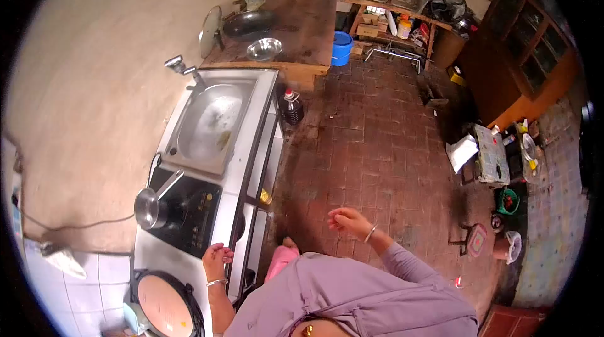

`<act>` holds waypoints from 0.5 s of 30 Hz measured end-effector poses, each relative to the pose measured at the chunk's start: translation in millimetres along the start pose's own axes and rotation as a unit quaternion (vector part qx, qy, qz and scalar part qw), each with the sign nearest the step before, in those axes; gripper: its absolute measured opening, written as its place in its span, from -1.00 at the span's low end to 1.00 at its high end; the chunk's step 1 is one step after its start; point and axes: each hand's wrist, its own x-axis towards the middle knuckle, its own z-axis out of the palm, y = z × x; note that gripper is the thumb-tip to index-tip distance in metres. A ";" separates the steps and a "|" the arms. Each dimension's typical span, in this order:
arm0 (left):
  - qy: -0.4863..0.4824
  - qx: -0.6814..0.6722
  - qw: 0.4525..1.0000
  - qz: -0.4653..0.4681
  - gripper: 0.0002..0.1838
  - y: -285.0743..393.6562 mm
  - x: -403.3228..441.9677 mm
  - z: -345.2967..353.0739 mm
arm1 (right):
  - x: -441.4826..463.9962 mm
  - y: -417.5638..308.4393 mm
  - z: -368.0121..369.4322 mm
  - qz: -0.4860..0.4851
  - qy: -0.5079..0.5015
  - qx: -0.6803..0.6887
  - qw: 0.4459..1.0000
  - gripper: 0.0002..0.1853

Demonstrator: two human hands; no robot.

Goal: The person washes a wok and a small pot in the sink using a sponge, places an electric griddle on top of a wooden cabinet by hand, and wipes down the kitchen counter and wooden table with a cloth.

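Near end of the white-tiled counter, just short of the black rectangular glass cooktop: a round pinkish-tan disc in a black rim. Left hand, silver bangle at the wrist, at the cooktop's near outer corner — fingers loosely bent, slightly apart; contact with the counter cannot be told. Small silver metal saucepan at the cooktop's wall side, long handle slanting away over the glass. Right hand, also bangled, well right of the cooktop above the red-brown tiled floor; fingers curled inward, thumb close. Cannot tell whether anything sits inside the curl. Next beyond the cooktop, a rectangular stainless-steel sink. Farther past the cooktop, to its right, a dark-filled bottle with a red cap on the floor. Farthest from the cooktop — brown wooden table bearing a shiny metal bowl and black wok, with a blue plastic bucket just beside.
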 end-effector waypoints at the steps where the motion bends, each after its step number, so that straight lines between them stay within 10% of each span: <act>1: -0.020 0.017 1.000 -0.013 -0.80 7.6 21.1 15.9 | 7.3 -9.1 -13.6 -0.013 0.027 -0.020 0.999 -0.74; 15: -0.260 0.082 0.958 -0.088 -0.63 186.6 426.0 293.9 | 137.7 -145.1 -155.3 -0.042 0.279 0.127 0.951 -0.75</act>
